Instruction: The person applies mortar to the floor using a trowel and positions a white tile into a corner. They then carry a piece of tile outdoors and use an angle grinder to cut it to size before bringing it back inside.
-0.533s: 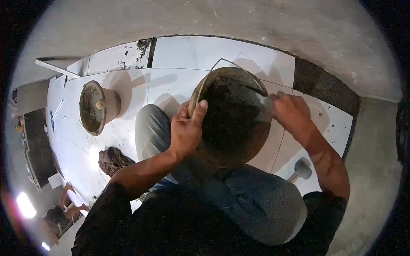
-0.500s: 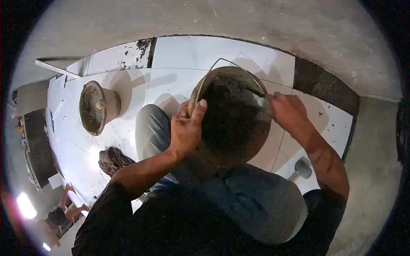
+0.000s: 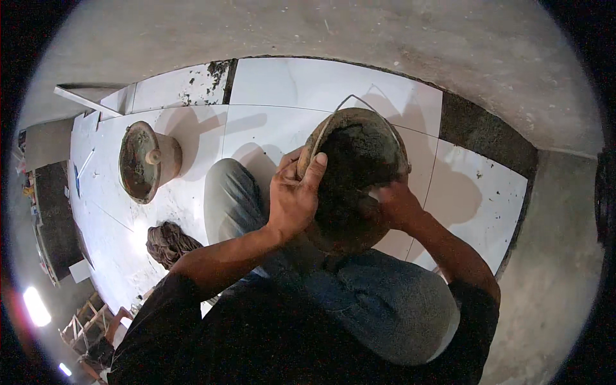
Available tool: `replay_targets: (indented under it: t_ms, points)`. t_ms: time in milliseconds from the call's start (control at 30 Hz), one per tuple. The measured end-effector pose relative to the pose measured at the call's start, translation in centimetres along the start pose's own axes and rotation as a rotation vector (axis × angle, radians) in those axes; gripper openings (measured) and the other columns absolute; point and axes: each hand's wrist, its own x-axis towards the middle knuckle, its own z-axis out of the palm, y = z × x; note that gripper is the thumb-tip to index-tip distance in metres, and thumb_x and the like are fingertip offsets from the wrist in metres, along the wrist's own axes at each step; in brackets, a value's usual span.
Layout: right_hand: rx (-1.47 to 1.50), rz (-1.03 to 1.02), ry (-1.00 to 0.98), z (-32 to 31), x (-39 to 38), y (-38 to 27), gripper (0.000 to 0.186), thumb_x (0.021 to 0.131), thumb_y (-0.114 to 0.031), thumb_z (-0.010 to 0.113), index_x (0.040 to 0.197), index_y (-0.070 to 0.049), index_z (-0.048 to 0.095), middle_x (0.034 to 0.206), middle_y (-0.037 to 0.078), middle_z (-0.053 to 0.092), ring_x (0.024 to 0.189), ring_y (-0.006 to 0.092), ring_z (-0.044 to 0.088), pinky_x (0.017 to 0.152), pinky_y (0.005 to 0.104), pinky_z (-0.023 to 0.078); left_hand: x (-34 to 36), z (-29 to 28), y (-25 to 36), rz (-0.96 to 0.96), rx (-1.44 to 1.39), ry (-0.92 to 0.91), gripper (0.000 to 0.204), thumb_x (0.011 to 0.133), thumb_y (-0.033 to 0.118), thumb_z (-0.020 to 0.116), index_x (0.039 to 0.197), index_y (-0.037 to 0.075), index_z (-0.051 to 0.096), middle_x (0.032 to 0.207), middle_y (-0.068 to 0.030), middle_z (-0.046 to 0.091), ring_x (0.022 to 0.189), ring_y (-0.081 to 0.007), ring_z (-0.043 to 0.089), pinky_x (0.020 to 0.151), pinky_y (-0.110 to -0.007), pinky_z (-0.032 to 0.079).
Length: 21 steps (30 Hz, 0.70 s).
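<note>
A round, dirt-caked bucket (image 3: 340,240) leans tilted against my legs, its opening facing me and its wire handle raised over the rim. Dark wet mortar (image 3: 359,151) coats the inside. My left hand (image 3: 296,192) is closed on the left rim, thumb on top. Inside the bucket, toward its lower right, my right hand (image 3: 399,204) is closed and blurred. A pale edge of a flat tool (image 3: 371,194) shows at its fingers; the rest of that tool is hidden by the hand and the dark interior.
A second bucket (image 3: 168,159) at left holds a tool with a round wooden knob (image 3: 153,156). A dark crumpled cloth (image 3: 170,244) lies nearer. White tiles (image 3: 289,80) cover the floor up to a grey wall (image 3: 308,29); a dark untiled strip (image 3: 484,125) lies at far right.
My right hand has moved from the right rim down and left into the bucket. The bucket has shifted slightly right with my left hand. My right arm now covers the mallet head.
</note>
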Motion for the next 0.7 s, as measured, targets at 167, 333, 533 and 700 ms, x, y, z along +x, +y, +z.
replay_targets:
  t_ms: [167, 333, 533, 700]
  points:
    - [0.171, -0.051, 0.136, -2.7, -1.0, -0.3, 0.035, 0.077, -0.033, 0.071, 0.094, -0.003, 0.062, 0.079, 0.020, 0.063, 0.076, 0.0390, 0.062, 0.069, 0.0444, 0.051, 0.7, -0.8, 0.0, -0.130, -0.128, 0.024, 0.047, 0.092, 0.038, 0.057, 0.112, -0.005, 0.059, 0.098, -0.0085, 0.061, 0.092, -0.0132, 0.053, 0.084, -0.027, 0.042]
    - [0.272, 0.043, 0.047, -5.8, -0.9, -0.4, 0.035, 0.075, -0.032, 0.073, 0.087, -0.001, 0.059, 0.078, 0.019, 0.062, 0.074, 0.0387, 0.062, 0.066, 0.0457, 0.048, 1.0, -1.8, 1.0, -0.475, -0.140, -0.048, 0.042, 0.092, 0.037, 0.058, 0.109, -0.002, 0.060, 0.084, -0.0025, 0.058, 0.082, -0.0091, 0.050, 0.075, -0.025, 0.043]
    - [0.306, 0.148, 0.002, -8.0, -2.1, 0.9, 0.040, 0.079, -0.038, 0.069, 0.101, -0.006, 0.062, 0.087, 0.018, 0.065, 0.082, 0.0391, 0.062, 0.076, 0.0467, 0.050, 1.2, -1.8, -0.9, -0.138, -0.075, -0.038, 0.038, 0.093, 0.037, 0.056, 0.099, -0.001, 0.059, 0.082, -0.0020, 0.054, 0.076, -0.0097, 0.046, 0.067, -0.024, 0.038]
    - [0.508, 0.266, 0.123, -9.9, -6.0, 3.3, 0.034, 0.075, -0.026, 0.075, 0.101, -0.005, 0.065, 0.085, 0.014, 0.067, 0.076, 0.0277, 0.066, 0.070, 0.0388, 0.052, 1.2, -2.0, -1.7, -0.214, 0.146, -0.086, 0.058, 0.093, 0.048, 0.050, 0.119, -0.004, 0.054, 0.095, -0.0103, 0.059, 0.086, -0.0151, 0.052, 0.078, -0.029, 0.042]
